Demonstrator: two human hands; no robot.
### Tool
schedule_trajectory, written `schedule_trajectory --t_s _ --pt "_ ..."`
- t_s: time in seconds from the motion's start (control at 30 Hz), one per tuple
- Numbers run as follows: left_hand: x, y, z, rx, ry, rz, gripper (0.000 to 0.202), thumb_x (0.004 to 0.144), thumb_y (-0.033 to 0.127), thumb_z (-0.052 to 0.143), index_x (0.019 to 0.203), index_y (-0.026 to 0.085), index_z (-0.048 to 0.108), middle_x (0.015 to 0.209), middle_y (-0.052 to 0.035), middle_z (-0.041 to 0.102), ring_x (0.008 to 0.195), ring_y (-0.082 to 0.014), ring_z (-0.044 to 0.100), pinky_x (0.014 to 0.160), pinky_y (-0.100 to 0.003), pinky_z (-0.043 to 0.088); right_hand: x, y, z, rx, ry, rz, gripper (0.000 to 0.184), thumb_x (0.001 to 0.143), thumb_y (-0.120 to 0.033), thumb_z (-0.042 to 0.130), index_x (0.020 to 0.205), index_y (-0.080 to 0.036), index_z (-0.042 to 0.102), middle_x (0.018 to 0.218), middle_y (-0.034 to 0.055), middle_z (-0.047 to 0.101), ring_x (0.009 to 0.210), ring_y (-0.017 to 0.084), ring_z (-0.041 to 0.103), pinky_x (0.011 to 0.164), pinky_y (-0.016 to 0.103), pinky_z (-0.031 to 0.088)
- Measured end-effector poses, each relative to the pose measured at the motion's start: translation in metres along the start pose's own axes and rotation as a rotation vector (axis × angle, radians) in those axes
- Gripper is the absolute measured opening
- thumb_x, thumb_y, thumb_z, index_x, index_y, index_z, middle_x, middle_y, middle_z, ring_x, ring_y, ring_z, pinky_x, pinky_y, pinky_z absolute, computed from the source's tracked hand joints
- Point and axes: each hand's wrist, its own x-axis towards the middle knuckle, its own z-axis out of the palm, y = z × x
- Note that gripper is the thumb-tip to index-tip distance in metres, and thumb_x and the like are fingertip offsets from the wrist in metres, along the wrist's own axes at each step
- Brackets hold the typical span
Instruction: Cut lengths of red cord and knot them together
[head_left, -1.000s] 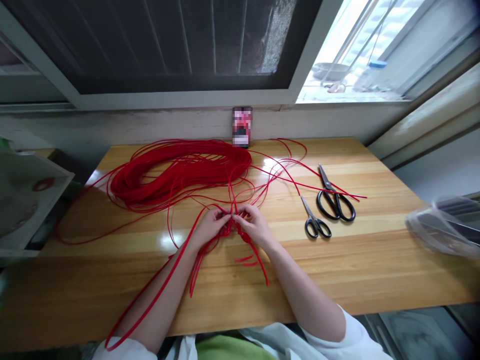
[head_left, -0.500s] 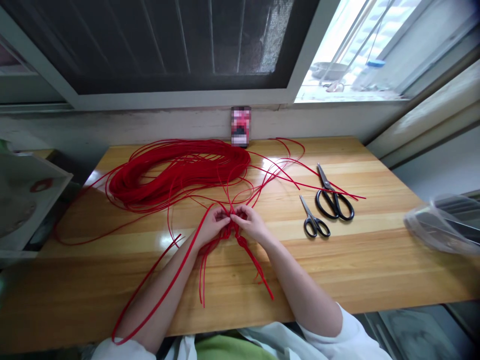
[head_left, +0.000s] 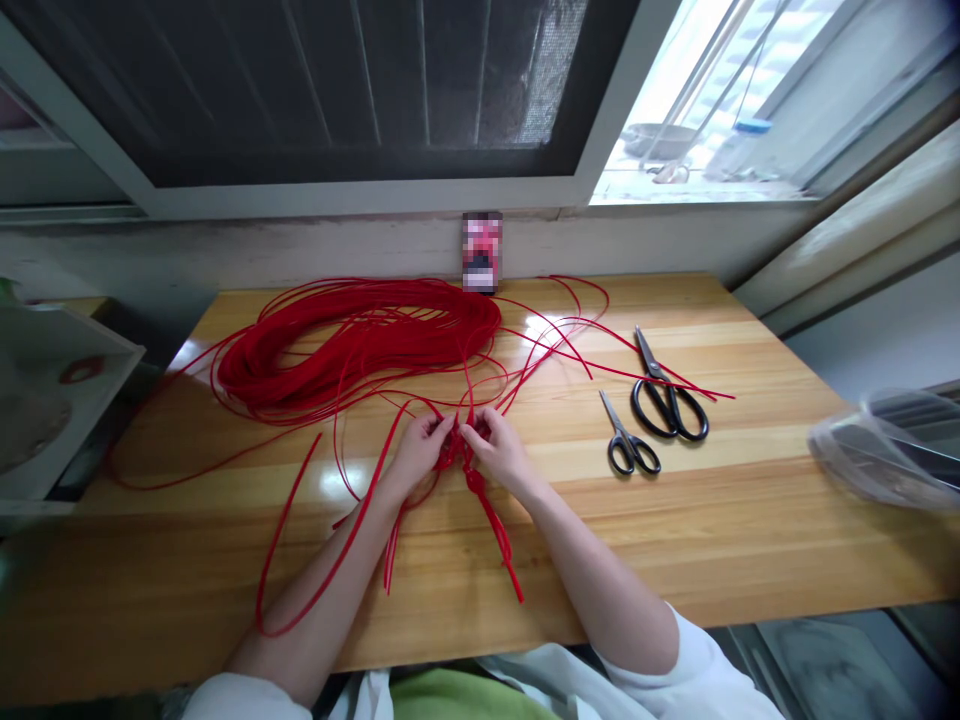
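My left hand point(head_left: 420, 448) and my right hand point(head_left: 498, 446) meet at the middle of a wooden table point(head_left: 750, 540), both pinched on a knotted piece of red cord point(head_left: 469, 462). A braided tail of that cord point(head_left: 499, 535) runs back toward me between my forearms. Loose red strands trail over my left arm. A big coil of the same red cord point(head_left: 352, 345) lies behind my hands on the table's left half.
Two black scissors lie right of my hands, a small pair point(head_left: 628, 440) and a larger pair point(head_left: 664, 392). A small blurred card point(head_left: 482, 250) leans on the wall under the window. A clear plastic bag point(head_left: 877, 450) sits at the right edge, a white box point(head_left: 52, 390) at the left.
The loose strands by my left arm have swung leftward and the braided tail has shifted a little. My hands stay pinched together on the knot.
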Motion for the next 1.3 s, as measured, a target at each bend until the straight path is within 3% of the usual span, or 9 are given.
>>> schedule_trajectory --t_s 0.2,0.43,0.67,0.87,1.07,1.3 --pt "-0.001 0.0 0.002 -0.104 -0.025 -0.083 0.035 0.06 0.047 0.067 0.067 0.014 0.058 0.056 0.0009 0.057 0.048 -0.0084 0.05 0.051 -0.022 0.041 -0.001 -0.001 -0.004 -0.136 0.051 -0.048 0.013 0.076 -0.032 0.05 0.07 -0.02 0.049 0.069 0.0 0.052 0.065 0.014 0.047 0.06 0.026 0.038" --pt "-0.006 0.004 0.007 -0.111 -0.016 -0.117 0.034 0.056 0.039 0.072 0.073 0.013 0.059 0.067 -0.0013 0.061 0.056 -0.0089 0.054 0.053 -0.021 0.043 0.002 0.006 -0.001 -0.143 0.075 -0.004 0.013 0.076 -0.032 0.051 0.071 -0.02 0.049 0.07 0.0009 0.054 0.066 0.015 0.049 0.06 0.027 0.039" --pt "0.0 -0.005 0.004 -0.026 0.03 -0.01 0.032 0.06 0.04 0.069 0.06 0.014 0.051 0.051 0.0044 0.051 0.045 -0.0055 0.045 0.045 -0.018 0.034 -0.001 0.008 0.005 -0.104 0.082 -0.028 0.011 0.075 -0.029 0.051 0.07 -0.02 0.049 0.069 0.0006 0.054 0.066 0.015 0.049 0.061 0.026 0.039" --pt "0.0 0.005 0.001 -0.132 -0.062 -0.195 0.029 0.059 0.036 0.07 0.07 0.012 0.059 0.056 0.0004 0.058 0.048 -0.008 0.051 0.049 -0.02 0.04 0.0 0.008 0.001 -0.042 0.032 -0.018 0.015 0.077 -0.034 0.049 0.072 -0.019 0.048 0.065 -0.001 0.052 0.06 0.013 0.048 0.056 0.024 0.038" --pt "-0.001 0.007 0.001 -0.17 -0.04 -0.169 0.024 0.064 0.03 0.068 0.077 0.011 0.062 0.064 -0.0024 0.063 0.053 -0.0087 0.055 0.051 -0.02 0.044 0.0 0.01 -0.003 -0.19 -0.009 -0.058 0.016 0.082 -0.035 0.043 0.076 -0.021 0.043 0.062 -0.0021 0.05 0.055 0.013 0.046 0.053 0.024 0.035" --pt "0.001 0.005 -0.002 -0.096 -0.013 -0.217 0.023 0.064 0.03 0.068 0.073 0.009 0.061 0.061 -0.0025 0.061 0.051 -0.0093 0.055 0.05 -0.021 0.044 -0.002 0.009 0.0 -0.24 0.091 -0.122 0.014 0.081 -0.032 0.042 0.075 -0.02 0.043 0.069 0.002 0.052 0.064 0.015 0.05 0.059 0.026 0.039"
